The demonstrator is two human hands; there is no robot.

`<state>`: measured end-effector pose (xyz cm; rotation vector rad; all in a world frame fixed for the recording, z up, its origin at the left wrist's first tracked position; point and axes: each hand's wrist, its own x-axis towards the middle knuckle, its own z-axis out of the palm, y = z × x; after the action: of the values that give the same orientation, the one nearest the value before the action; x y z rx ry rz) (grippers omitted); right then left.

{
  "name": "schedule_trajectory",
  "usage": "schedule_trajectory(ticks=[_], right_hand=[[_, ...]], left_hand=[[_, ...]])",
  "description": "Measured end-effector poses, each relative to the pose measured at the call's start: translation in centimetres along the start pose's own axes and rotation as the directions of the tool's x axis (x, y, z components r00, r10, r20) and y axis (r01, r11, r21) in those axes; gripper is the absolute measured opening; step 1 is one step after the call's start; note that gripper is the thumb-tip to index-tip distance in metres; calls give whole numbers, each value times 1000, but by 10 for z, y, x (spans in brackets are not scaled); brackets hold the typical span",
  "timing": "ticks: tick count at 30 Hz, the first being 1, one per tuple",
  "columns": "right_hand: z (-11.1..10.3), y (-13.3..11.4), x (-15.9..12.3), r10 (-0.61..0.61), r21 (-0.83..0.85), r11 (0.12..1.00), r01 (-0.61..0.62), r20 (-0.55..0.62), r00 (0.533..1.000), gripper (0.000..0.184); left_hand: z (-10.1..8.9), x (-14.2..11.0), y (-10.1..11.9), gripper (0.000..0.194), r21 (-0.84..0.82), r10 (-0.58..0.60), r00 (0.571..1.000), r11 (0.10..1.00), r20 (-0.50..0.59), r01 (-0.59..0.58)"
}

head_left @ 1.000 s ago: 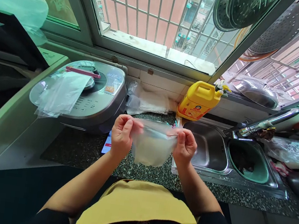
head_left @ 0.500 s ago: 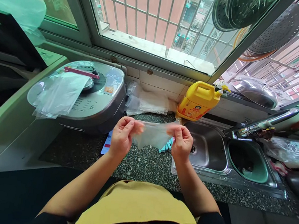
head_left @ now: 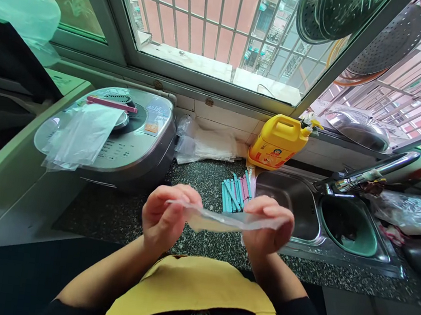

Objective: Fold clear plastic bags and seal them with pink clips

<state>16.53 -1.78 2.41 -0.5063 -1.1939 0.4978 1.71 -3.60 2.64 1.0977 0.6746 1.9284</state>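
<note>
A thin, clear plastic bag [head_left: 221, 220] is stretched level between my two hands, above the front of the counter. My left hand [head_left: 166, 216] pinches its left end between thumb and fingers. At the other end my right hand [head_left: 268, 227] is closed on the bag, which partly covers the fingers. Just beyond the bag lie several blue and pink sealing clips [head_left: 234, 191] in a bunch. More flat plastic bags [head_left: 86, 133] rest on the rice cooker [head_left: 137, 153] to the left, with a pink strip [head_left: 112, 105] across their top.
A yellow jug [head_left: 277, 143] stands behind the steel sink [head_left: 296, 215], which holds a green basin [head_left: 369, 235]. Plastic packaging [head_left: 208, 144] lies against the tiled wall. The speckled counter [head_left: 199, 241] runs along my front, with a faucet [head_left: 371, 173] on the right.
Both hands have come nearer to me and a little apart. The bag, hanging down before, now lies nearly edge-on. The clips behind it have come into fuller view.
</note>
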Motion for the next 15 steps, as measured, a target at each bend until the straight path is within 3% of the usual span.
schedule_trajectory(ticks=[2,3,6,9,11,15], right_hand=[[2,5,2,201,11,979,-202,51,978,24],[3,8,4,313,17,949,-315,85,946,26],[5,15,6,600,33,785,-619,208,772,33],[8,21,8,728,-9,656,-755,274,629,37],[9,25,9,751,-27,629,-777,277,599,37],[1,39,10,718,21,638,-770,344,605,36]], left_hand=[[2,4,-5,18,-12,-80,997,997,-8,79],[3,6,-8,20,-12,-122,992,992,-22,122],[3,11,-18,26,20,-223,973,974,-64,225],[3,15,-27,28,43,-312,948,948,-59,314],[3,16,-34,29,33,-371,927,927,-48,373],[-3,11,-55,27,61,-417,908,906,-36,418]])
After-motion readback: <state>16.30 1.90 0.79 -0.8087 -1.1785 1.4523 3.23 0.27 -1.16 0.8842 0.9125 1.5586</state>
